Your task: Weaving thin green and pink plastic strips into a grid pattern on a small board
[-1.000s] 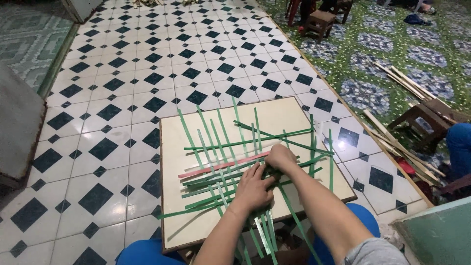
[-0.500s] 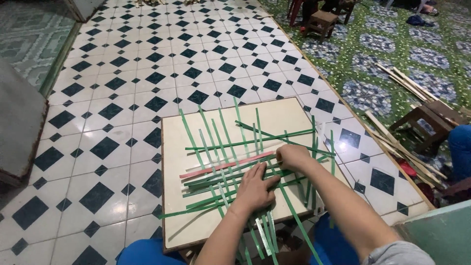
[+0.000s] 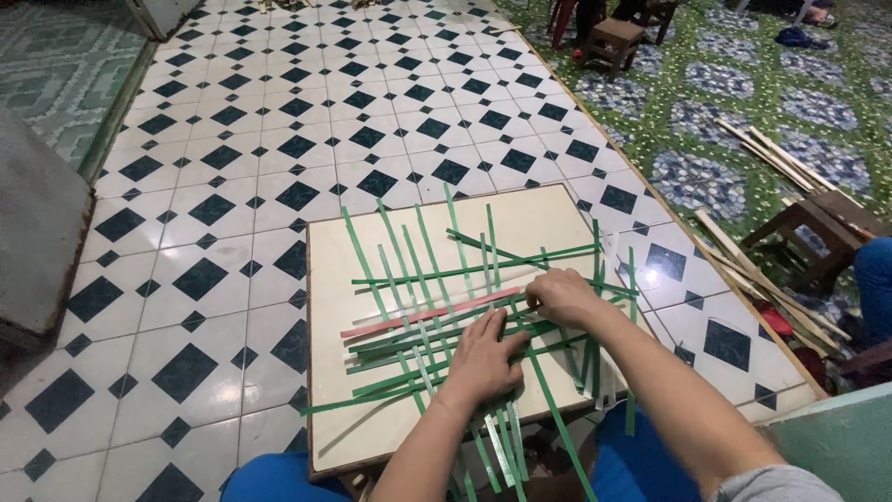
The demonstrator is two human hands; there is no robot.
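Over the last second the right hand (image 3: 560, 296) has slid a little to the right along the weave, from near the middle of the board to the right-hand end of the pink strip (image 3: 429, 313), where its fingers are now pinched together on the strips; exactly which strip it grips is hidden under the knuckles. The left hand (image 3: 485, 358) has hardly moved: it still lies flat, fingers spread, pressing the crossed green strips (image 3: 437, 279) down onto the pale square board (image 3: 325, 390) that serves as the surface (the board itself rests on the person's lap over the tiled floor (image 3: 214, 186)). The loose ends of the upright strips fan out towards the far edge much as before, and several long ends hang off the near edge between the knees. The shift suggests the work is now at the right end of a crosswise strip, with the left hand holding the woven part steady.
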